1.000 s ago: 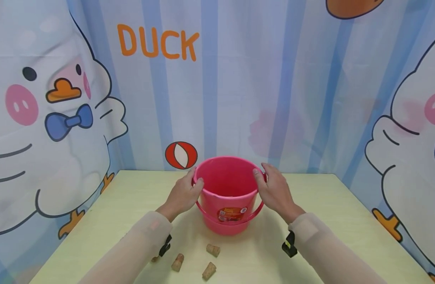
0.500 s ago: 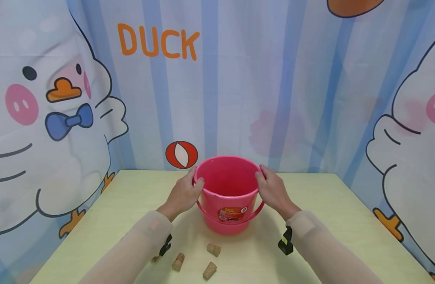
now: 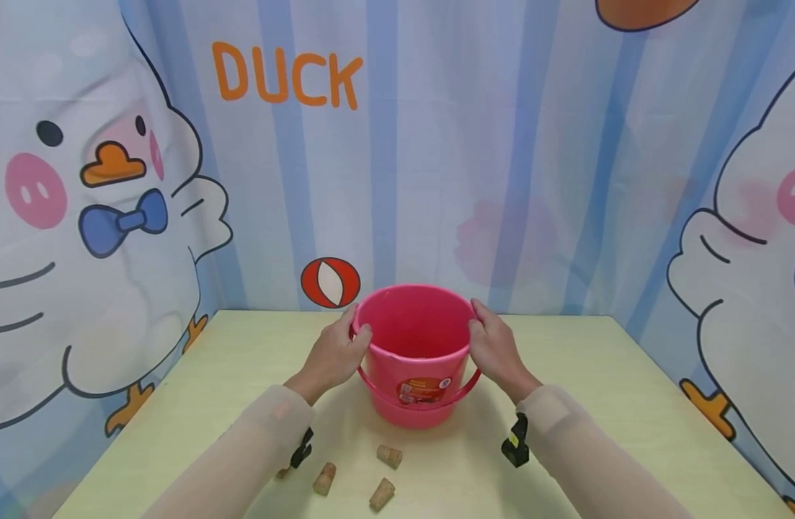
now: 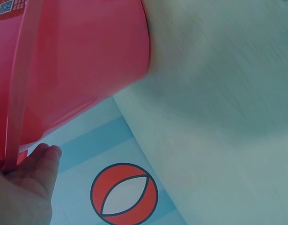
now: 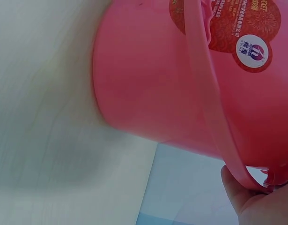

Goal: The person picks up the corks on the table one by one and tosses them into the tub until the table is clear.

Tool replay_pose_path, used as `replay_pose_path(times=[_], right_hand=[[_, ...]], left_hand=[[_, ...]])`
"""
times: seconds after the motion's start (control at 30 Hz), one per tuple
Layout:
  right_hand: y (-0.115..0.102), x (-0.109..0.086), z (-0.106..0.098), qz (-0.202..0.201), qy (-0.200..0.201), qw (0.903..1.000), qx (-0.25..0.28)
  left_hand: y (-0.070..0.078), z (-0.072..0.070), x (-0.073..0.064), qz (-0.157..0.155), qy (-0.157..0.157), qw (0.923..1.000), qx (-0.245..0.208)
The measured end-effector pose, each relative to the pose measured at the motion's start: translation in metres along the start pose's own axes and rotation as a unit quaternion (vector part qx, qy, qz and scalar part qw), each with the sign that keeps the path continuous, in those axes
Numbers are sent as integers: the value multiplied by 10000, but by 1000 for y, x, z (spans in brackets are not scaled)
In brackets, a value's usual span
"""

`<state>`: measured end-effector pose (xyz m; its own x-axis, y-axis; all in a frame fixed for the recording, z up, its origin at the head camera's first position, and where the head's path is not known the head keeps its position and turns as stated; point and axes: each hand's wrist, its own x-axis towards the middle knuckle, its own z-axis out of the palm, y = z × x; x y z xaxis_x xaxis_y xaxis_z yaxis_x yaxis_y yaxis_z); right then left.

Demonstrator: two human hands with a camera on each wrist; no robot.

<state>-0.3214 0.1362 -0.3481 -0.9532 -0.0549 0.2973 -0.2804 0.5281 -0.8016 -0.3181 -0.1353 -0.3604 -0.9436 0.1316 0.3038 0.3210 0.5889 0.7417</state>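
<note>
A pink plastic bucket (image 3: 385,369) stands upright on the table in the head view, its mouth tipped toward me in perspective. My left hand (image 3: 332,353) grips the rim at its left side, thumb on the near edge. On the opposite side, my right hand (image 3: 499,353) holds the rim near the handle's joint. The bucket's handle (image 3: 465,393) hangs down across the front, over a red label (image 3: 423,391). Both wrist views show the bucket wall (image 4: 97,51) close up, with fingertips (image 5: 233,187) behind the handle end. The bucket's bottom inside is hidden.
Several corks lie on the pale table (image 3: 209,432) in front of the bucket, among them a near cork (image 3: 382,494), a cork (image 3: 389,455) closer to the bucket and a left cork (image 3: 324,478). Another is partly hidden by my left wrist. A duck-print curtain (image 3: 436,144) hangs behind.
My right hand has shifted slightly left against the rim, and its thumb sits less far over the edge. The bucket, left hand and corks stay where they were.
</note>
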Motion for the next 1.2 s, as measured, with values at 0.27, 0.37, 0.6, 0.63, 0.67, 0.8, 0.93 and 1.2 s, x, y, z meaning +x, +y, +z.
replay_pose_path(times=[0.27,0.37,0.6,0.63,0.67,0.8,0.93,1.2], right_hand=[[1,2,0,-43,-79,9999,-86],[0,2,-1,-3,-110,9999,-113],[-1,3,-2,41,-124,9998,-134],[-2,3,-2,69,-135,9998,-111],[-2,3,-2,70,-141,9998,-112],[-3,3,-2,47,-131,9998,-106],[-3,3,-1,26,-124,9999,-104],[-2,4,-1,65,-111,9999,-101]], left_hand=[[0,2,-1,-129,21,9999,-81],[1,2,-1,-125,49,9999,-83],[0,4,-3,5,118,9999,-84],[0,4,-3,27,134,9999,-76],[0,4,-4,41,154,9999,-67],[-1,2,-5,118,209,9997,-13],[-2,0,-6,198,233,9995,36],[-5,-2,-8,243,379,9987,246]])
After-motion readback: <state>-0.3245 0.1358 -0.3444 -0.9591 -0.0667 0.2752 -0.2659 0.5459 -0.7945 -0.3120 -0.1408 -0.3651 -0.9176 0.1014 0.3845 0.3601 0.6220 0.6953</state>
